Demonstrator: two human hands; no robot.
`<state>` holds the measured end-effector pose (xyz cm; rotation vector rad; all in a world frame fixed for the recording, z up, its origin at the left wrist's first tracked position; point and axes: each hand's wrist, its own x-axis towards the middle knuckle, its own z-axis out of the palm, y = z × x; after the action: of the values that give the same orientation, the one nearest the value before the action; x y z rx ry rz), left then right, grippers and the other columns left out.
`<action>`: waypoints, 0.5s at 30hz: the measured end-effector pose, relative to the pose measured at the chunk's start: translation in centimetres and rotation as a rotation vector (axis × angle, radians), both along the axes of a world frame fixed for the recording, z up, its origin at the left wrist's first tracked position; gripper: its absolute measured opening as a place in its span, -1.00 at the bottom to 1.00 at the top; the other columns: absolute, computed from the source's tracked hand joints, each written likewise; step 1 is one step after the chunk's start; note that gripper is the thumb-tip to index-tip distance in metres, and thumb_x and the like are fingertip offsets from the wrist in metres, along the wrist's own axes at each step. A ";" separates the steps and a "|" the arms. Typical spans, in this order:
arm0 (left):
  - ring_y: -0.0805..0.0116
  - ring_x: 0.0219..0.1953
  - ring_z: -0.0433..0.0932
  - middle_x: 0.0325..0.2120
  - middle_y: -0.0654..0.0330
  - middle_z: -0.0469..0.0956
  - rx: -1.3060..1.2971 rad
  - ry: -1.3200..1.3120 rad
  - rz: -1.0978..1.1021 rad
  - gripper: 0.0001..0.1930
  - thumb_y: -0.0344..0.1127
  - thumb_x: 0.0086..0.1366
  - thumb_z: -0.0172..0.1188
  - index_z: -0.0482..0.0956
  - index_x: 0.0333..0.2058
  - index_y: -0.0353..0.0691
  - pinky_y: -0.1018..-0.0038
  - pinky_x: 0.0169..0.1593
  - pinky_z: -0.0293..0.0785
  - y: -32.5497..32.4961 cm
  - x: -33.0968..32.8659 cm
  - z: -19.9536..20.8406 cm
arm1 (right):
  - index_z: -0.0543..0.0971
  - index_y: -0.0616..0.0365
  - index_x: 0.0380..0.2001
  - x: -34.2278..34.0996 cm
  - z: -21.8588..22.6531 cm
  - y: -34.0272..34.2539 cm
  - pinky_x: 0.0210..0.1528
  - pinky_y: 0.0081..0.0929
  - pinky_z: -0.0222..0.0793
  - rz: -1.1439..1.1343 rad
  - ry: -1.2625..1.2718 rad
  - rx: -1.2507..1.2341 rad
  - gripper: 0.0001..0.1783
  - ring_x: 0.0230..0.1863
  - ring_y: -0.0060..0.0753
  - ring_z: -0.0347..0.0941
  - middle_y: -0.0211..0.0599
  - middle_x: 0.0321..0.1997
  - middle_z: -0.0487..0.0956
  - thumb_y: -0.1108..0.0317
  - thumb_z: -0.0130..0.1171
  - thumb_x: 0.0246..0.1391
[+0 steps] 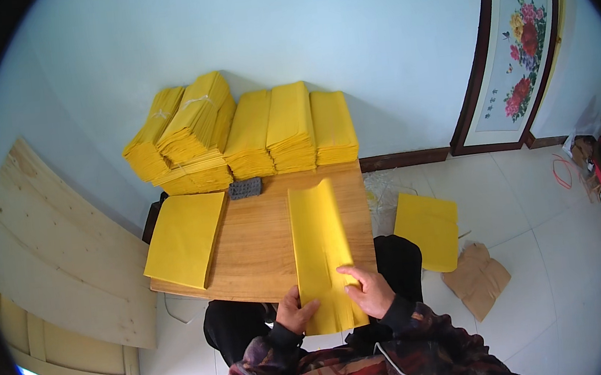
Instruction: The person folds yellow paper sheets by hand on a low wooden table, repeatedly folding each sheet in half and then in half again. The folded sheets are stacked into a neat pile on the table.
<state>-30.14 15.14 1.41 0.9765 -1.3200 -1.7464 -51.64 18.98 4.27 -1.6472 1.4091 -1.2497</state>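
Observation:
Both of my hands hold a long yellow paper sheet (pixel 318 248) whose long sides curl upward. Its far part rests over the wooden table (pixel 262 243), while the near end hangs past the front edge above my lap. My left hand (pixel 297 311) grips the near left side, thumb on top of the paper. Further up on the right, my right hand (pixel 370 291) pinches the other side, thumb and forefinger on the paper. At the table's left lies a flat stack of yellow paper (pixel 185 240). A small dark grey block (pixel 246 188) sits just beyond it.
Several yellow paper bundles (pixel 290 126) are piled along the table's far side against the wall, some tied with string. Plywood boards (pixel 58 249) lean at the left. On the floor at the right lie yellow paper (pixel 428 231) and brown paper (pixel 477 281). A framed flower picture (pixel 514 55) stands beyond.

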 end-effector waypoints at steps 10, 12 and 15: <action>0.44 -0.17 0.53 -0.20 0.18 0.58 -0.394 -0.166 -0.106 -0.64 -0.50 0.20 0.20 0.44 -0.01 -0.36 0.49 -0.07 0.48 -17.6 -14.5 5.8 | 0.49 0.22 0.01 -11.7 4.7 -13.3 0.13 -0.35 0.34 -0.217 0.094 -0.132 -0.59 0.08 -0.04 0.45 0.01 0.03 0.53 0.56 0.06 0.02; 0.42 -0.20 0.55 -0.23 0.15 0.59 -0.412 -0.253 -0.046 -0.65 -0.49 0.18 0.20 0.44 -0.04 -0.39 0.49 -0.11 0.49 -21.8 -16.9 6.4 | 0.49 0.23 0.01 -14.1 5.3 -17.9 0.15 -0.34 0.31 -0.216 0.132 -0.115 -0.59 0.10 -0.04 0.44 0.00 0.05 0.52 0.55 0.06 0.02; 0.40 -0.20 0.55 -0.22 0.12 0.58 -0.447 -0.381 0.024 -0.61 -0.50 0.15 0.19 0.42 -0.02 -0.42 0.51 -0.12 0.49 -27.6 -19.3 6.9 | 0.50 0.24 0.00 -16.6 5.8 -24.4 0.07 -0.38 0.36 -0.176 0.131 -0.078 -0.59 0.02 -0.08 0.50 -0.01 0.01 0.56 0.55 0.07 0.01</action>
<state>-49.49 -12.49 8.33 1.0825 -1.8294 -1.1982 -68.21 -5.44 10.09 -1.7146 1.6339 -1.3299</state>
